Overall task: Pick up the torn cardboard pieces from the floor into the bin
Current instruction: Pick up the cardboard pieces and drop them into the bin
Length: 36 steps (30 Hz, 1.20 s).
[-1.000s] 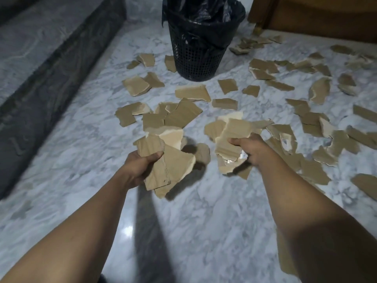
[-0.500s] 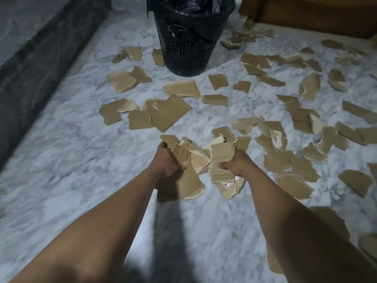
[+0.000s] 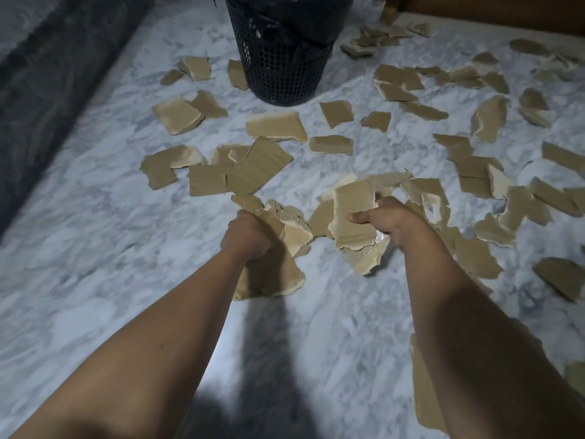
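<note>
Presently, the left hand [image 3: 247,234] and the right hand [image 3: 391,221] each grip a bundle of torn cardboard pieces [image 3: 351,217] above the marble floor [image 3: 95,248], more lying scattered near the black bin [image 3: 281,58].

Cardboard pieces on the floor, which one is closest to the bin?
The small piece right beside the bin, on its left side; the others lie farther off.

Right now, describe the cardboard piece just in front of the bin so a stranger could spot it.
Find the black mesh bin at the top. Just below its base, on the marble floor, lies a wide cardboard piece. It is broader than the scraps to its right, with a pale torn top edge.
</note>
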Each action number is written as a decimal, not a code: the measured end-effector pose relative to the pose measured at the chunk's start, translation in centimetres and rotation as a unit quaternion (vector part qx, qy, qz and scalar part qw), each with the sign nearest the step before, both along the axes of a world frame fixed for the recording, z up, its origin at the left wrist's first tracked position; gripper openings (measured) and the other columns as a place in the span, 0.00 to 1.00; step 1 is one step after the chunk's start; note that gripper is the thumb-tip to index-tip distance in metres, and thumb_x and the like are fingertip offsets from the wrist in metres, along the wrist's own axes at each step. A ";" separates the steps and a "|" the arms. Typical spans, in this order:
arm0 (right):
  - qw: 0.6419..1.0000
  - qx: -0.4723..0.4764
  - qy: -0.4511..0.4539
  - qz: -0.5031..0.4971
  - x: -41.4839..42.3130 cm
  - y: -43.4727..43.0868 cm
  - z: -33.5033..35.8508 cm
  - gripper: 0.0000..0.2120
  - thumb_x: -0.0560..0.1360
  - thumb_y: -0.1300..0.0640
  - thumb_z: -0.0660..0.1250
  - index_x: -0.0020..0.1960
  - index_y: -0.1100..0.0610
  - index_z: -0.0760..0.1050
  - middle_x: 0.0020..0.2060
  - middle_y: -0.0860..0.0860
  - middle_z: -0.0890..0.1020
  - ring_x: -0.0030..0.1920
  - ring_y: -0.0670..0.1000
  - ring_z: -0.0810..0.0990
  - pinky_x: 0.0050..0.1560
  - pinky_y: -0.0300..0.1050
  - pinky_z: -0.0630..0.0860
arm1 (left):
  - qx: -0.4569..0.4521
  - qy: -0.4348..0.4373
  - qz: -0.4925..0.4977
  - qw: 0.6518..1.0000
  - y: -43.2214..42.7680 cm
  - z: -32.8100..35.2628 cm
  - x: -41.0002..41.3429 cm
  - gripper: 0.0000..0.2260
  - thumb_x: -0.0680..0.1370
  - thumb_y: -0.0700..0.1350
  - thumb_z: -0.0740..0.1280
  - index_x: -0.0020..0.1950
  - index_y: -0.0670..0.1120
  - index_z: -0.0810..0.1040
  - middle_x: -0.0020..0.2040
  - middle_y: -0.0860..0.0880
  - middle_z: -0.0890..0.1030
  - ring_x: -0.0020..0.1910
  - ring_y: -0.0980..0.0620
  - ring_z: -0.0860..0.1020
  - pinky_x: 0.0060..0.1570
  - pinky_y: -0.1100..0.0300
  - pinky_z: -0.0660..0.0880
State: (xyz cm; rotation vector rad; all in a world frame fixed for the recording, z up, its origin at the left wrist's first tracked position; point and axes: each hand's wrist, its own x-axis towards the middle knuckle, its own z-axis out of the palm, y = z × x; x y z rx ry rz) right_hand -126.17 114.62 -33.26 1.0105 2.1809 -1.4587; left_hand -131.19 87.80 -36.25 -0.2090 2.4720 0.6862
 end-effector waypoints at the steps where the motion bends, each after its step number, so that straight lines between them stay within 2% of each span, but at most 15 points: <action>1: 0.999 -0.031 0.008 -0.036 0.0 -0.1 -0.1 0.22 0.69 0.58 0.79 0.59 0.61 0.78 0.53 0.55 0.84 0.53 0.57 0.84 0.60 0.55 0.79 | 0.001 0.002 0.010 1.000 0.0 0.0 -0.2 0.31 0.69 0.41 0.73 0.67 0.39 0.62 0.58 0.41 0.74 0.58 0.41 0.76 0.51 0.51 0.77; 3: 0.992 -0.075 0.034 -0.097 -0.3 -0.4 -0.5 0.16 0.69 0.57 0.80 0.53 0.59 0.80 0.51 0.55 0.85 0.51 0.57 0.84 0.58 0.57 0.80 | 0.015 -0.012 0.043 0.999 -0.2 -0.1 -0.6 0.36 0.67 0.42 0.76 0.67 0.40 0.57 0.56 0.41 0.74 0.55 0.41 0.77 0.49 0.50 0.78; 5: 0.986 -0.079 0.060 -0.137 -1.2 -0.7 -1.8 0.20 0.66 0.54 0.81 0.53 0.56 0.79 0.52 0.52 0.85 0.54 0.55 0.83 0.58 0.56 0.80 | 0.029 -0.029 0.065 0.997 -0.3 0.0 -0.9 0.39 0.65 0.43 0.79 0.66 0.42 0.57 0.55 0.43 0.74 0.52 0.43 0.77 0.47 0.51 0.79; 7: 0.988 -0.004 0.068 -0.139 -1.8 -1.5 -2.8 0.23 0.66 0.50 0.81 0.56 0.56 0.77 0.54 0.51 0.83 0.56 0.55 0.81 0.56 0.52 0.79 | 0.033 -0.042 0.061 0.997 -0.4 0.1 -1.1 0.39 0.62 0.46 0.80 0.64 0.41 0.60 0.54 0.44 0.74 0.51 0.44 0.76 0.44 0.53 0.78; 10: 0.980 0.186 0.019 -0.067 -2.3 -3.6 -3.7 0.31 0.67 0.44 0.78 0.65 0.55 0.74 0.60 0.55 0.79 0.66 0.61 0.74 0.63 0.56 0.75 | 0.041 -0.046 0.049 0.997 -0.6 0.1 -1.3 0.38 0.56 0.50 0.81 0.60 0.41 0.71 0.53 0.45 0.78 0.49 0.46 0.78 0.38 0.58 0.77; 14: 0.981 0.187 0.026 -0.048 -3.6 -4.8 -5.4 0.36 0.60 0.42 0.78 0.64 0.55 0.73 0.59 0.56 0.80 0.63 0.61 0.77 0.60 0.62 0.77 | 0.060 -0.040 0.057 0.996 -0.5 0.0 -1.2 0.28 0.57 0.48 0.82 0.53 0.42 0.77 0.47 0.46 0.79 0.42 0.49 0.78 0.30 0.63 0.72; 17: 0.960 0.275 0.046 0.028 -3.6 -6.8 -3.7 0.26 0.66 0.45 0.77 0.59 0.57 0.76 0.55 0.55 0.82 0.57 0.61 0.81 0.55 0.58 0.80 | 0.069 -0.040 0.068 0.995 -0.4 0.0 -1.1 0.26 0.58 0.47 0.82 0.52 0.41 0.78 0.45 0.46 0.80 0.42 0.48 0.78 0.34 0.61 0.74; 21: 0.919 0.370 0.063 0.118 -2.7 -8.9 -1.5 0.17 0.72 0.48 0.71 0.56 0.51 0.71 0.48 0.51 0.81 0.47 0.59 0.82 0.48 0.54 0.80 | 0.069 -0.043 0.068 0.994 -0.5 0.4 -0.7 0.33 0.59 0.49 0.82 0.58 0.41 0.74 0.50 0.45 0.79 0.45 0.47 0.77 0.32 0.60 0.73; 23: 0.928 0.350 0.065 0.110 -2.4 -9.0 -1.2 0.19 0.73 0.50 0.72 0.56 0.48 0.65 0.45 0.49 0.78 0.44 0.58 0.80 0.45 0.52 0.80 | 0.073 -0.042 0.067 0.994 -0.7 0.5 -0.4 0.32 0.60 0.49 0.82 0.59 0.41 0.74 0.50 0.45 0.79 0.44 0.47 0.77 0.29 0.61 0.71; 25: 0.954 0.273 0.111 0.057 -2.2 -8.5 -1.1 0.23 0.72 0.55 0.74 0.54 0.46 0.60 0.46 0.47 0.76 0.46 0.57 0.81 0.48 0.54 0.81 | 0.075 -0.038 0.071 0.994 -0.8 0.5 -0.1 0.30 0.61 0.48 0.81 0.58 0.41 0.75 0.50 0.45 0.79 0.44 0.47 0.78 0.31 0.60 0.72; 27: 0.972 0.172 0.157 -0.036 -1.9 -7.7 -0.7 0.26 0.71 0.61 0.76 0.60 0.50 0.65 0.51 0.46 0.76 0.52 0.54 0.80 0.57 0.52 0.79 | 0.073 -0.035 0.073 0.994 -1.0 0.3 0.2 0.27 0.63 0.47 0.80 0.56 0.41 0.75 0.51 0.45 0.80 0.45 0.47 0.77 0.34 0.59 0.73; 30: 0.964 0.016 0.152 -0.218 -1.2 -6.0 -0.8 0.23 0.72 0.63 0.75 0.65 0.61 0.74 0.59 0.55 0.81 0.56 0.55 0.80 0.51 0.45 0.75 | 0.074 -0.035 0.073 0.994 -1.2 -0.2 0.9 0.23 0.63 0.48 0.81 0.52 0.42 0.77 0.48 0.46 0.80 0.46 0.47 0.79 0.38 0.59 0.75; 31: 0.962 0.015 0.117 -0.247 -0.5 -5.5 -1.2 0.22 0.73 0.59 0.75 0.64 0.62 0.75 0.60 0.58 0.81 0.59 0.57 0.80 0.51 0.47 0.74 | 0.075 -0.040 0.074 0.994 -1.1 -0.5 1.4 0.22 0.63 0.48 0.81 0.49 0.42 0.77 0.46 0.46 0.80 0.47 0.47 0.79 0.39 0.58 0.75; 34: 0.963 0.164 -0.057 -0.207 0.9 -5.0 -3.0 0.29 0.73 0.44 0.72 0.65 0.62 0.73 0.65 0.62 0.73 0.66 0.63 0.71 0.60 0.54 0.71 | 0.095 -0.059 0.084 0.990 -1.3 -0.5 2.1 0.19 0.63 0.47 0.82 0.41 0.43 0.74 0.39 0.48 0.77 0.44 0.48 0.78 0.38 0.59 0.76; 36: 0.966 0.160 -0.049 -0.196 0.4 -6.1 -3.5 0.33 0.71 0.41 0.74 0.65 0.62 0.73 0.64 0.62 0.73 0.65 0.64 0.72 0.61 0.57 0.73 | 0.124 -0.060 0.119 0.983 -2.7 0.0 1.9 0.16 0.63 0.43 0.81 0.40 0.42 0.75 0.38 0.47 0.77 0.40 0.50 0.78 0.33 0.60 0.75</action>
